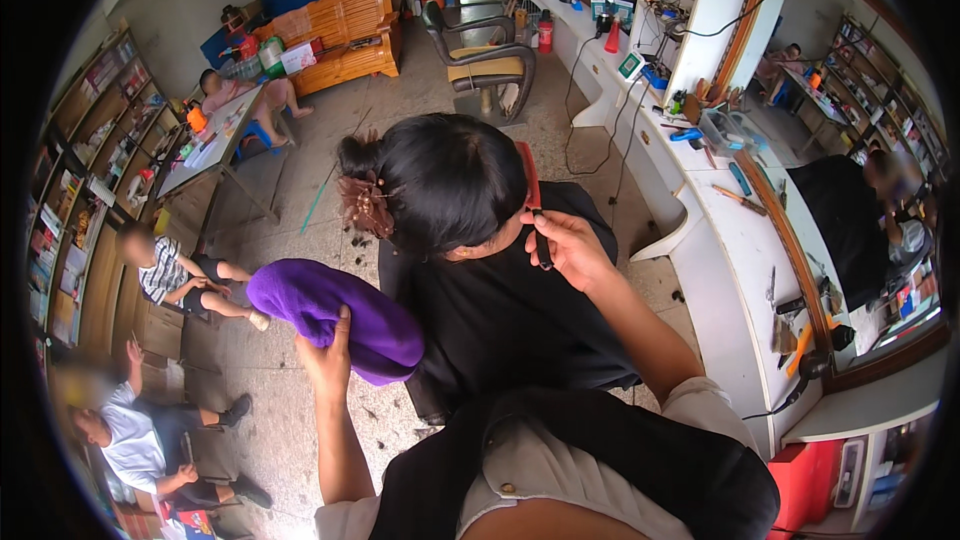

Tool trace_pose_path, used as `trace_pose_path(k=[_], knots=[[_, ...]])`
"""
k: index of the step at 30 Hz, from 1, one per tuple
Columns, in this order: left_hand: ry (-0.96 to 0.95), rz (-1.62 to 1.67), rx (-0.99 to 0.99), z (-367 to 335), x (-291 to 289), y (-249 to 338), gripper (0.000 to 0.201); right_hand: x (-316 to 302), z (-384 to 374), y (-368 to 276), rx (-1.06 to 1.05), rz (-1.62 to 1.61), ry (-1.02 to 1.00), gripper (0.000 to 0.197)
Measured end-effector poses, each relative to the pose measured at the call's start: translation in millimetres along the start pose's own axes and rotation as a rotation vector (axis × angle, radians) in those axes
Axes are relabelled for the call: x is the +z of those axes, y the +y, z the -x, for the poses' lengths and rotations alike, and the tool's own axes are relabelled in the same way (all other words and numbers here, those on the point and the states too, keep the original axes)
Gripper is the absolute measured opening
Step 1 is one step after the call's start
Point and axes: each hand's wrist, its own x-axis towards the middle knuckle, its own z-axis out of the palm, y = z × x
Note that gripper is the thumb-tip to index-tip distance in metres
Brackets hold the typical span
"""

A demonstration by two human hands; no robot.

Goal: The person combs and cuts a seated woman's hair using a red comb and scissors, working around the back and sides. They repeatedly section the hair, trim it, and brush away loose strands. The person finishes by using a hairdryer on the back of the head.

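A person with dark hair [455, 175], tied in a bun with a brown flower-shaped hair tie [367, 204], sits before me under a black cape [500, 315]. My left hand [328, 355] is closed on a purple towel [335, 315], bunched up beside the cape. At the right front of the person's head, my right hand [568, 248] pinches a red comb [529, 178], which lies against the hair. A black handle-like piece [541, 242] shows at those same fingers; whether it is part of the comb I cannot tell.
A white counter [690, 190] with scattered tools and a mirror [870, 200] runs along the right. An empty barber chair [485, 60] stands ahead, a wooden bench [335, 35] behind it. Several people sit at the left by shelves [110, 150] and a table [215, 145]. Hair clippings dot the floor.
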Motion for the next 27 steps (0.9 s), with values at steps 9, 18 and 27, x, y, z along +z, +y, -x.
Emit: trace_pose_path(k=[9,18,27], knots=[[-0.024,0.124,-0.040,-5,-8,-8,0.025,13,16,-3,-0.207,-0.017,0.118,0.025],[-0.079,0.186,-0.053,-12,-9,-25,0.023,25,16,28,-0.080,-0.096,0.135,0.021],[-0.153,0.268,-0.141,-17,-20,-52,0.030,72,17,17,-0.354,0.047,0.167,0.020]])
